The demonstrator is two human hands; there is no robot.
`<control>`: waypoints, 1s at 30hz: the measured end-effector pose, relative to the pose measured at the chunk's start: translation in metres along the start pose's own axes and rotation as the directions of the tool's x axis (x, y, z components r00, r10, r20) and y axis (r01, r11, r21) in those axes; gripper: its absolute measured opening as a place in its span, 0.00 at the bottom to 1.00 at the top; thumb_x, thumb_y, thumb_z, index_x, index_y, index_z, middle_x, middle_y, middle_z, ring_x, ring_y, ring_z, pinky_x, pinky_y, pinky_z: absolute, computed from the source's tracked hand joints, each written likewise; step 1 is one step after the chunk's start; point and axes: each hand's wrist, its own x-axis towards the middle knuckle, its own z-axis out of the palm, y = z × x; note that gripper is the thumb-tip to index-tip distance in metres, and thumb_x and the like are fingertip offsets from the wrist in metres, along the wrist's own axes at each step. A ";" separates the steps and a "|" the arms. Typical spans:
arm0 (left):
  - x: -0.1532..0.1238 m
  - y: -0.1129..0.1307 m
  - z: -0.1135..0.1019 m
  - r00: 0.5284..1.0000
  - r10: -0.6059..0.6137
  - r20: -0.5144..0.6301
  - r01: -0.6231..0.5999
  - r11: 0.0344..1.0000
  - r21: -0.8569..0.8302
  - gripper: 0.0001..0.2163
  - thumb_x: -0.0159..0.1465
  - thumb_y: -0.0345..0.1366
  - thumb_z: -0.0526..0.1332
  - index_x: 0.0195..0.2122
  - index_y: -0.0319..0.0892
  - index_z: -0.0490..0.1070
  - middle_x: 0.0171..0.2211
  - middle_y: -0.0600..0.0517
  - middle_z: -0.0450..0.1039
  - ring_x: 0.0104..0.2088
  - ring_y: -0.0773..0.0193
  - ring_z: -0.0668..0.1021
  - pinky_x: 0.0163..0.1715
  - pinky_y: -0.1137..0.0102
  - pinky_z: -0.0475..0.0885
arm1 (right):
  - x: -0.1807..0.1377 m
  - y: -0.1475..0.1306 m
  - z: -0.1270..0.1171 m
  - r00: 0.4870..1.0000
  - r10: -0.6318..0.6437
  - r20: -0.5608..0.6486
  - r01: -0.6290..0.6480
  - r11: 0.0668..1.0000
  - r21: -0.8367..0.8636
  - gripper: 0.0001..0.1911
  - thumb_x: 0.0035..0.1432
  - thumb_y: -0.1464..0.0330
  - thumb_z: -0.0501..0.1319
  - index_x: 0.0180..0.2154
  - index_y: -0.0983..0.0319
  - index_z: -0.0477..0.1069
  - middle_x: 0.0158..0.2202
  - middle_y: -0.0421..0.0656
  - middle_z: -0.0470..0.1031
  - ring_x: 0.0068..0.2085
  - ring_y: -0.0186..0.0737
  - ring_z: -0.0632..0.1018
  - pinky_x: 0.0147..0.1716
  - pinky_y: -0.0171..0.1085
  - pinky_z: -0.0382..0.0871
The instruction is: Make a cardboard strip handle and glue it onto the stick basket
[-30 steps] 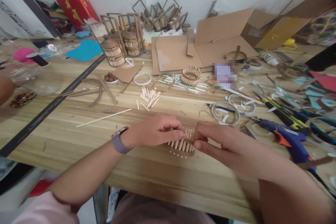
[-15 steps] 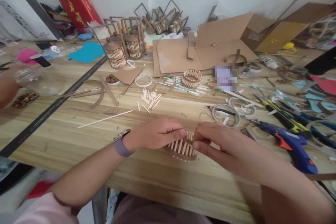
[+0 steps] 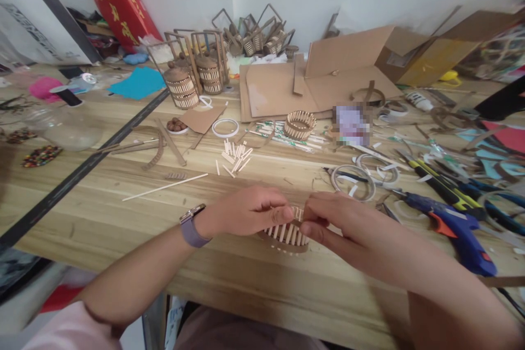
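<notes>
A small round basket [image 3: 286,235] made of short pale sticks between brown cardboard rings rests on the wooden table [image 3: 229,279] near its front edge. My left hand [image 3: 250,210], with a purple watch on the wrist, curls over the basket's left side and pinches its top rim. From the right, my right hand [image 3: 336,217] pinches the same rim with thumb and fingers closed. The far side of the basket is hidden behind both hands.
A blue glue gun [image 3: 455,225] lies to the right among tape rings [image 3: 353,180] and tools. Loose short sticks [image 3: 234,154] and one long stick [image 3: 164,186] lie ahead. A second stick ring [image 3: 300,123], finished lanterns [image 3: 180,86] and cardboard sheets [image 3: 283,87] stand farther back.
Both hands stay on the basket and have shifted slightly nearer; the fingers press closer together on the rim. The other person's arm at the far left has left the view.
</notes>
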 end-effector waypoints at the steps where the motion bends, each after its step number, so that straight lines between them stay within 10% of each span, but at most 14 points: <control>1: 0.000 0.000 0.000 1.000 -0.002 0.000 0.002 1.000 0.006 0.29 0.67 0.60 0.46 0.31 0.38 0.70 0.26 0.54 0.63 0.29 0.68 0.68 0.30 0.73 0.62 | 0.000 0.000 0.000 1.000 -0.003 -0.001 0.003 1.000 -0.001 0.13 0.66 0.66 0.53 0.28 0.59 0.65 0.28 0.39 0.72 0.32 0.38 0.72 0.32 0.37 0.59; 30: 0.002 0.008 0.012 0.985 0.116 -0.127 -0.100 0.987 0.125 0.16 0.66 0.39 0.57 0.22 0.42 0.60 0.20 0.56 0.61 0.29 0.66 0.65 0.34 0.71 0.62 | 0.003 -0.001 0.002 0.961 0.270 -0.054 -0.270 0.963 0.010 0.22 0.66 0.60 0.45 0.22 0.57 0.63 0.21 0.41 0.70 0.23 0.37 0.70 0.24 0.36 0.62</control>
